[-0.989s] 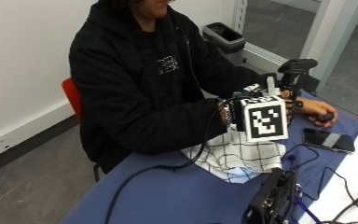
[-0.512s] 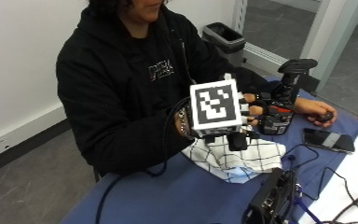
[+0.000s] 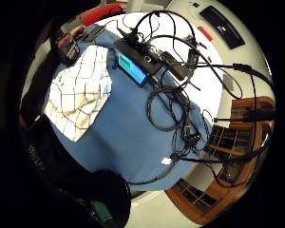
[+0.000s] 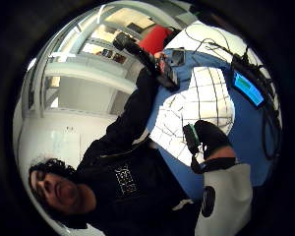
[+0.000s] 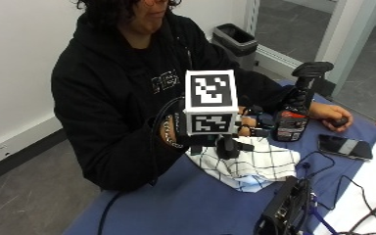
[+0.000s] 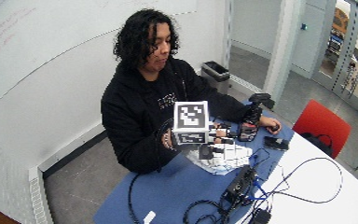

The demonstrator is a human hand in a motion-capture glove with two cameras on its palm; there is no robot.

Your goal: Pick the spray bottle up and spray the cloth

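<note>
Outside view: the gloved right hand (image 5: 243, 131) is raised above the blue table (image 5: 175, 205), fingers reaching out toward the spray bottle (image 5: 294, 110) without touching it; whether they are spread or curled I cannot tell. The bottle stands upright just beyond the fingertips, long axis vertical, a dark glossy plastic body with a red and white label and a black trigger head pointing away from the person. Under the hand lies the cloth (image 5: 250, 164), soft, rumpled, white with a thin dark check. A flat black phone (image 5: 344, 146) lies past the bottle, beside the bare left hand (image 5: 331, 116).

Wide outside view: bottle (image 6: 250, 119) upright beyond the hand (image 6: 219, 135), cloth (image 6: 222, 158) beneath it.

Little-finger palm view: the cloth (image 3: 78, 92) lies spread on the blue top, beside tangled black cables (image 3: 173, 102).

Thumb palm view: the bottle (image 4: 152, 61) stands at the cloth's (image 4: 196, 105) far edge.
</note>
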